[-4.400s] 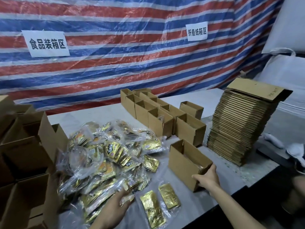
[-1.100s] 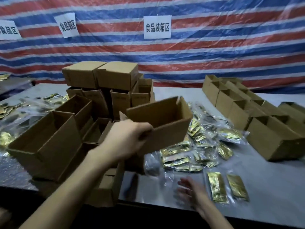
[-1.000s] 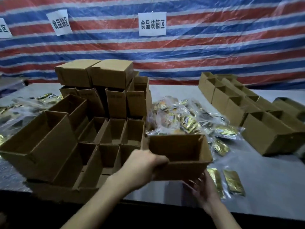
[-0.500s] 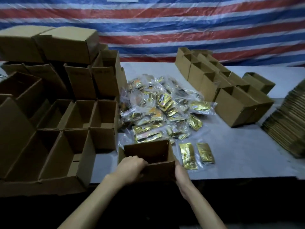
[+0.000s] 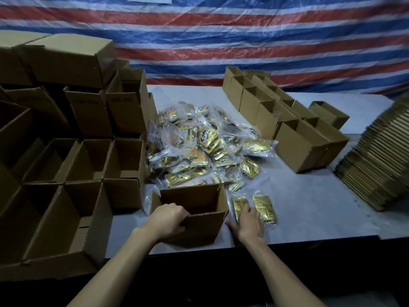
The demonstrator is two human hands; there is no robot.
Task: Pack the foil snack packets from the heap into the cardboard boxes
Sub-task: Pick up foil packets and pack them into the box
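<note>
An open cardboard box [image 5: 200,227] stands at the table's near edge. My left hand [image 5: 167,219] grips its near-left rim, fingers curled over the wall. My right hand [image 5: 249,220] lies flat with spread fingers beside the box, its fingertips on a gold foil packet [image 5: 238,203]. A second foil packet [image 5: 264,208] lies just to the right, untouched. Behind the box spreads the heap of foil packets [image 5: 199,147] in clear wrap.
Open empty boxes [image 5: 88,160] fill the left side, with closed boxes [image 5: 70,56] stacked above. A row of open boxes [image 5: 303,140] runs along the right. Flat folded cartons [image 5: 380,162] are piled at the far right. The grey table [image 5: 309,207] ends at a dark front edge.
The box has been set down at the table's near edge. My right hand left the box's side and moved right onto the loose foil packet. My left hand still grips the rim.
</note>
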